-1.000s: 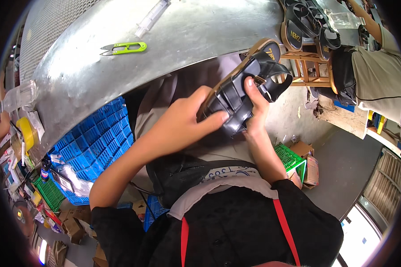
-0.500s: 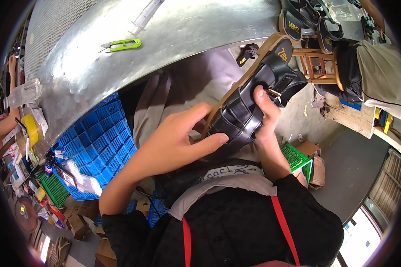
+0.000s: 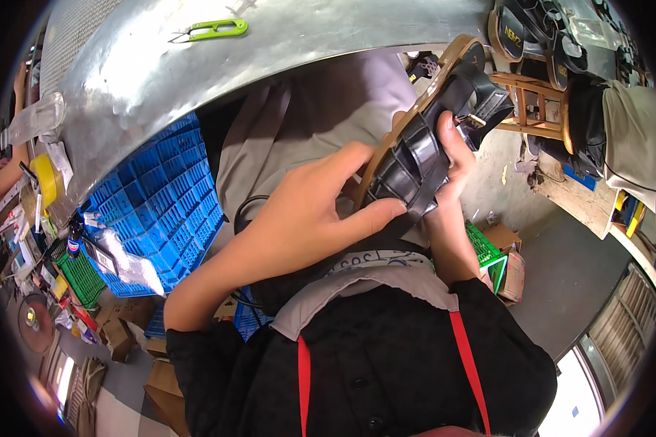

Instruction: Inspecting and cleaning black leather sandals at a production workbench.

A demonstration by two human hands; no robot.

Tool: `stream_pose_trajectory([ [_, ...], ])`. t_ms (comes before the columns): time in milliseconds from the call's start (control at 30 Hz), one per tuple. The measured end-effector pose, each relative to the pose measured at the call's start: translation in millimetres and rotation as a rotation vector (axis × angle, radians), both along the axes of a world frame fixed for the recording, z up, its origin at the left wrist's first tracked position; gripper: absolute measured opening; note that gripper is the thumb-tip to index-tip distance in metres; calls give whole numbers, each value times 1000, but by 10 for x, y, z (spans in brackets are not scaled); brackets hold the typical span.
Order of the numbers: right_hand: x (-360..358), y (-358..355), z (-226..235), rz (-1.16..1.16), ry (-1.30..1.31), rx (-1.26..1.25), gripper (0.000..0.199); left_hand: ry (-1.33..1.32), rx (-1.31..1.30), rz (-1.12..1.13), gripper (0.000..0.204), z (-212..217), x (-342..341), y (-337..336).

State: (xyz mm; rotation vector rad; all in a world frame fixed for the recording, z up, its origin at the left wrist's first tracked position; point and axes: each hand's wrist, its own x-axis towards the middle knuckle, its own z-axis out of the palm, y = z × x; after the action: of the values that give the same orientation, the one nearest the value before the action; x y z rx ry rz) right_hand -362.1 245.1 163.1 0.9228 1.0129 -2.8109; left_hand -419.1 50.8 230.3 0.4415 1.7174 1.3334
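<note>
A black strappy sandal (image 3: pixel 413 156) with a tan sole edge is held tilted over my lap, its heel end up and to the right. My left hand (image 3: pixel 335 193) grips the toe end, thumb on the woven straps and fingers partly hidden behind the sole. Around the middle of the sandal, my right hand (image 3: pixel 452 164) is closed with its thumb beside the small metal buckle (image 3: pixel 475 120). On the metal table beyond lie green thread snips (image 3: pixel 215 30), apart from both hands.
The curved metal table (image 3: pixel 284 44) spans the far side. Blue crates (image 3: pixel 160 211) stand at left, below its edge. More black sandals (image 3: pixel 510 33) sit at the far right, near a wooden stool (image 3: pixel 536 102). A green crate (image 3: pixel 486 255) and cardboard box (image 3: pixel 512 277) stand on the right.
The view has shifted slightly, and the sandal appears a little further right and turned slightly. Both hands keep their hold on it.
</note>
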Motion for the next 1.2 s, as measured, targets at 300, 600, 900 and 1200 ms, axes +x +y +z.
stream_pose_trajectory([
  [300,-65,11,83,-37,-109,130,50,-63,9,40,42,-22,-80,29],
  [600,276,844,-723,937,734,550,85,-49,136,184,31,-58,-346,-331],
  [900,-391,765,-226,462,549,-131,51,-47,339,729,37,145,-1188,-861],
  [1200,-1565,502,595,627,326,705,23,1290,-1132,502,52,-518,-2085,-1130],
])
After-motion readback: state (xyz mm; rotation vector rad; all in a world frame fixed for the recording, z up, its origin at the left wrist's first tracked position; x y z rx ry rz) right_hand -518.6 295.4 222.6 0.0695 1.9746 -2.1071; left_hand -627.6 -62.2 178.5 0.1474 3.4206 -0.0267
